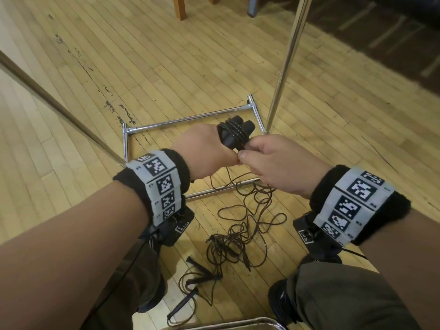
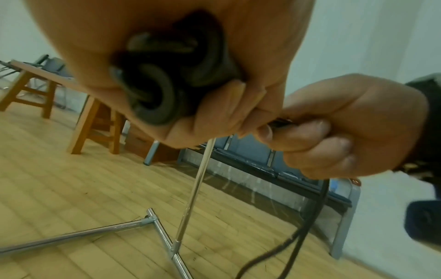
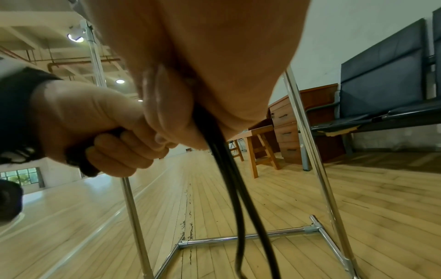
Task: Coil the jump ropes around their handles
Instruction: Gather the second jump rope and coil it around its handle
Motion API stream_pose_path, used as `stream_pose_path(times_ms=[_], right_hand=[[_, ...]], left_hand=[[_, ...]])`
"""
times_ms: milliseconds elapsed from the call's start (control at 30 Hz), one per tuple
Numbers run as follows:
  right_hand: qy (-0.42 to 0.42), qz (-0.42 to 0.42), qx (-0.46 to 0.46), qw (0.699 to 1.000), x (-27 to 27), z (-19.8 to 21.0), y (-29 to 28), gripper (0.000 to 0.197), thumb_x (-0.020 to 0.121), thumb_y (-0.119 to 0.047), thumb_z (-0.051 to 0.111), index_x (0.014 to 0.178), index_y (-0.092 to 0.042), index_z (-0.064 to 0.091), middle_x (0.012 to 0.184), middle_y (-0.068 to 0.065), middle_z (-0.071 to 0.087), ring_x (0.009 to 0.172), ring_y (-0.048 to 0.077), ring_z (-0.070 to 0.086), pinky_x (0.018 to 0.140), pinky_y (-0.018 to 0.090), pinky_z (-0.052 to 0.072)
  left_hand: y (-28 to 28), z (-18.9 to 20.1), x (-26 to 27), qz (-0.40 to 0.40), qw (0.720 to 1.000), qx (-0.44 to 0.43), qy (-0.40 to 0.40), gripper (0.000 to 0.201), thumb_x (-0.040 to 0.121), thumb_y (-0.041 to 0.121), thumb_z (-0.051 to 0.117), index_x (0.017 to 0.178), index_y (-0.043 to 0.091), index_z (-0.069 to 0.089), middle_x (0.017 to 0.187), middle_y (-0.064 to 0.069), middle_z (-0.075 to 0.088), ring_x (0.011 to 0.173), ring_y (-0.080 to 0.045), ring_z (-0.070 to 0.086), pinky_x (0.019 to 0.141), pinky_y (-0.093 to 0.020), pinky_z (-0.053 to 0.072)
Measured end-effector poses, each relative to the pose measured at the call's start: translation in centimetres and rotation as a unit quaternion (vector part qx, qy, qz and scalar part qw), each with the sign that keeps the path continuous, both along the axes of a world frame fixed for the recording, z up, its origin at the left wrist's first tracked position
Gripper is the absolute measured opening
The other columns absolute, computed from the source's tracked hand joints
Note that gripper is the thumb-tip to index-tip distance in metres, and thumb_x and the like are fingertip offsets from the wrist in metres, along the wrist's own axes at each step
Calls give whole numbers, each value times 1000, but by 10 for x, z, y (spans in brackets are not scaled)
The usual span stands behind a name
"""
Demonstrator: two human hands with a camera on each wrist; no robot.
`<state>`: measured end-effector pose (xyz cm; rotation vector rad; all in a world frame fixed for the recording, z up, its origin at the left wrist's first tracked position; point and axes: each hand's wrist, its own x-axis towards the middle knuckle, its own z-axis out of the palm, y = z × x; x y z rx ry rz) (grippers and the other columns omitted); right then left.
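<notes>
My left hand [image 1: 207, 148] grips a pair of black jump-rope handles [image 1: 234, 133] held together, with several turns of dark rope wound round them. In the left wrist view the handle ends [image 2: 162, 88] show inside the fist. My right hand [image 1: 264, 158] pinches the rope [image 3: 222, 151] just below the handles, and two strands hang from it to the floor. A loose tangle of that rope [image 1: 245, 225] lies on the wooden floor between my feet. A second rope with black handles [image 1: 197, 270] lies nearer to me.
A chrome rack base [image 1: 190, 120] frames the floor under my hands, with upright poles [image 1: 285, 63] rising right and left. Wooden stools [image 2: 95, 122], a desk [image 3: 298, 122] and a dark bench [image 3: 381, 94] stand farther off. A metal rim [image 1: 238, 323] shows at the bottom edge.
</notes>
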<state>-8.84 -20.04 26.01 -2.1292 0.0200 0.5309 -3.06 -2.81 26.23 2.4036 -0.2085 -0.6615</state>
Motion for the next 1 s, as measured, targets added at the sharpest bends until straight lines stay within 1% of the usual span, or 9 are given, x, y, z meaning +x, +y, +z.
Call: stream_pose_path(times_ms=[167,233,467,567,667,733,800,900,1000], right_hand=[[27,-63,78,995,1,-3,7,48,102,-41,57,96,6,63,67,8,44,58,27,36,52,36,31],[47,-110,126,985,0,-4,14,49,100,-52,55,93,-4,64,63,3,35,53,23,28,47,30,24],[-2,-199,184,963,-1,-16,25,42,102,-51,55,76,-18,54,54,-5,35,47,15,29,48,32,25],[-18,-209,188,959,1,-21,19,42,104,-48,54,74,-18,52,55,-3,35,52,19,28,50,34,23],[-13,-198,191,961,1,-23,12,39,105,-48,51,85,-14,56,58,-3,36,50,16,29,50,32,23],[-11,-194,229,954,3,-20,7,37,106,-46,51,87,-14,55,56,-6,36,45,12,29,45,28,23],[-14,-187,273,943,4,-15,4,35,107,-43,51,91,-13,57,57,-5,33,44,11,26,43,27,20],[-33,-168,284,943,6,-10,6,36,107,-40,51,89,-10,57,57,-2,33,43,12,25,42,26,20],[-64,-138,208,966,6,-10,10,42,108,-41,50,87,-5,60,53,-5,40,45,11,33,44,28,28]], left_hand=[[-7,-2,2,-30,994,78,-70,29,92,42,73,113,23,66,80,3,67,64,-13,63,52,-26,44],[-12,-1,1,-50,985,127,-104,31,98,45,64,122,25,66,83,4,68,68,-13,65,53,-27,46],[-8,-7,-5,-14,979,99,-180,26,94,28,64,103,20,42,76,6,54,63,-8,53,49,-25,38],[-2,-4,-8,-66,989,53,-118,45,86,29,74,114,22,40,83,9,57,65,-4,57,45,-17,36],[8,-1,-7,-100,994,-11,-47,45,91,28,75,126,19,48,87,3,71,69,-11,70,55,-26,52],[16,2,-4,-69,987,-140,20,36,95,18,75,124,21,53,87,-2,78,75,-17,78,64,-34,62],[21,4,-3,5,945,-304,118,37,95,2,74,123,18,55,91,-8,77,79,-33,80,64,-39,64],[23,3,-4,67,865,-426,258,45,95,-7,67,133,10,50,90,-17,73,72,-36,77,64,-42,65],[23,0,-4,30,857,-417,301,21,100,1,63,118,6,53,83,-18,70,64,-28,72,55,-35,61]])
